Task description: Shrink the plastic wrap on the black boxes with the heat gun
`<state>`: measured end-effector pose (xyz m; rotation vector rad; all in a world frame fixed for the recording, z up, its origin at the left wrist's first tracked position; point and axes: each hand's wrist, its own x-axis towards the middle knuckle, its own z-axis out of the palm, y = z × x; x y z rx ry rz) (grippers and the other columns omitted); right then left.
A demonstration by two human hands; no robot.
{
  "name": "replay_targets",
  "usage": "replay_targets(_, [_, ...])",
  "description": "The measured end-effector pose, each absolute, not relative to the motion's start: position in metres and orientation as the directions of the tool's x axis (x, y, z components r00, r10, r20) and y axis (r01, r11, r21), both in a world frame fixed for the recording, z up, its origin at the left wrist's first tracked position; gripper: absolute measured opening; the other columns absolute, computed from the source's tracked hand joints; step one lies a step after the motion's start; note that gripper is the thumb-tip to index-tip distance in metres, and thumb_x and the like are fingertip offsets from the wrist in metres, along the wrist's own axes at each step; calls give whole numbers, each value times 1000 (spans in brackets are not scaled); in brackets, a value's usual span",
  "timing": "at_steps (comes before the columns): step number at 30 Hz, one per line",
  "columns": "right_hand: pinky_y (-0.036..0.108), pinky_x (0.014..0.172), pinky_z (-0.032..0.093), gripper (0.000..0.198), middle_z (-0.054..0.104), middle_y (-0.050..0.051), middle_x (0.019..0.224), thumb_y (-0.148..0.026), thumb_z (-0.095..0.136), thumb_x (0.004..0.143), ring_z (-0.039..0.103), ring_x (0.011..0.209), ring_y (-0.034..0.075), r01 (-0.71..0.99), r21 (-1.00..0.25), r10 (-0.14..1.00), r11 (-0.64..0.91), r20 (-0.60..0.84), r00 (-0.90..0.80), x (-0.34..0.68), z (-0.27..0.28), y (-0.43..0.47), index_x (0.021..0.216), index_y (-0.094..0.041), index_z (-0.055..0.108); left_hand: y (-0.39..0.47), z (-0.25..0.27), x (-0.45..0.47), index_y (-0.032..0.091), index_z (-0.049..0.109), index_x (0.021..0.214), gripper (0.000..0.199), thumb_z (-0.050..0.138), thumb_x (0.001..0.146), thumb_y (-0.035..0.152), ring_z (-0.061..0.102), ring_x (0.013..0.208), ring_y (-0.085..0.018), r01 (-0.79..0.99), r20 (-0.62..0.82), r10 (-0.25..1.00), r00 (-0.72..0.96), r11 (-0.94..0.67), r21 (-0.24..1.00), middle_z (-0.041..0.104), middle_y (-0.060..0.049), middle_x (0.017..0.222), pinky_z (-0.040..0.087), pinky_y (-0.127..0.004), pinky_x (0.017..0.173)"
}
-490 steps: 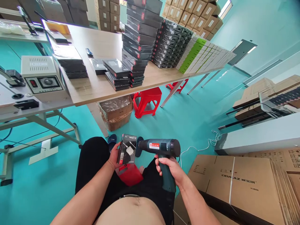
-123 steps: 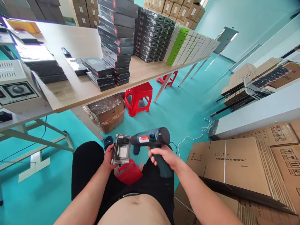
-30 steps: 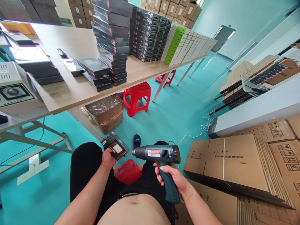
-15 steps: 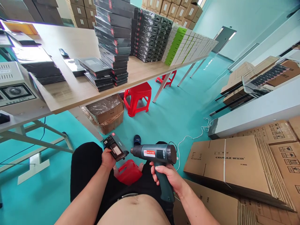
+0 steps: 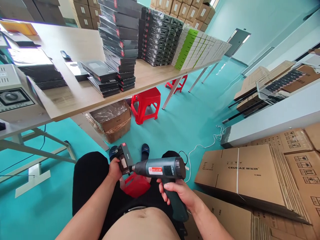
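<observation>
Between my knees, my left hand (image 5: 115,169) grips a small black product box (image 5: 128,156) by its lower left side. The box stands tilted, with a red mark near its top corner. My right hand (image 5: 177,191) is wrapped around the handle of a dark green heat gun (image 5: 160,167). Its nozzle points left, right by the box's lower right edge; I cannot tell whether they touch. Below the box, the red stool (image 5: 136,185) I sit on shows between my thighs.
A table (image 5: 147,78) ahead bears a tall stack of black boxes (image 5: 121,46) and rows of white boxes (image 5: 200,50). Beneath it are an open carton (image 5: 116,122) and a red stool (image 5: 146,104). Flattened cartons (image 5: 240,173) lie at right, near a white cord (image 5: 200,145).
The heat gun has moved left, bringing its nozzle close to the box. My left hand has turned the box more upright.
</observation>
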<state>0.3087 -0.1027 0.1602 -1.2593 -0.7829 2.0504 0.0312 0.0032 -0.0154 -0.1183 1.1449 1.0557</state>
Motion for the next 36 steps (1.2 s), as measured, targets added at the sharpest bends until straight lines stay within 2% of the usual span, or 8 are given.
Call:
replay_targets(5, [23,50,47,30,63,7,85,-26,53,83,59,62,14,-371,-743,830,-558,-503,-242,302,164,-92,107,-12,64,-5,-17,35,19,51,62,12,49,53,28,53,42,-22,-541,-810,533,244,768,343,54,-4,49,45,-36,43])
replay_targets(14, [24,52,47,30,64,8,88,-28,55,83,59,65,14,-390,-745,841,-541,-493,-223,302,172,-84,108,-12,64,-9,-23,39,18,54,62,13,51,54,27,56,44,-23,-499,-796,546,261,782,373,57,-6,51,45,-35,44])
replay_targets(18, [24,53,47,31,64,8,88,-28,56,83,59,65,14,-379,-743,834,-552,-499,-236,300,172,-82,109,-13,64,-11,-27,40,18,54,62,13,52,55,28,55,44,-23,-422,-774,587,237,780,462,56,-6,51,44,-35,44])
replay_targets(21, [24,52,47,31,64,8,87,-29,57,82,60,65,14,-375,-749,837,-547,-501,-221,306,171,-81,108,-13,64,-10,-28,40,18,54,61,11,52,53,23,53,45,-20,-406,-727,661,187,726,556,55,-3,51,42,-31,44])
replay_targets(23, [24,53,47,31,64,8,87,-29,57,82,60,65,15,-352,-755,833,-553,-517,-198,316,171,-81,108,-13,64,-9,-25,40,17,58,68,19,53,49,14,54,52,-17,-428,-669,729,142,655,623,58,0,57,43,-26,49])
replay_targets(26, [25,54,49,32,65,7,88,-30,60,81,61,66,15,-277,-763,811,-584,-560,-167,333,171,-82,108,-15,64,-7,-17,38,19,63,79,34,56,49,5,58,66,-16,-370,-496,867,53,478,796,62,2,69,45,-23,59])
replay_targets(29, [26,54,48,32,65,7,86,-32,61,80,61,65,15,-206,-769,796,-605,-581,-169,346,171,-86,108,-15,64,-4,-13,38,20,65,79,30,61,53,5,57,72,-17,-238,-319,948,-9,307,921,63,1,74,46,-25,66])
replay_targets(36, [26,54,48,32,65,6,85,-32,60,79,61,63,14,-143,-756,763,-639,-600,-239,341,166,-92,106,-15,64,-3,-20,38,19,68,84,29,65,58,8,57,77,-18,-168,-254,967,-30,246,955,63,-1,78,44,-25,72])
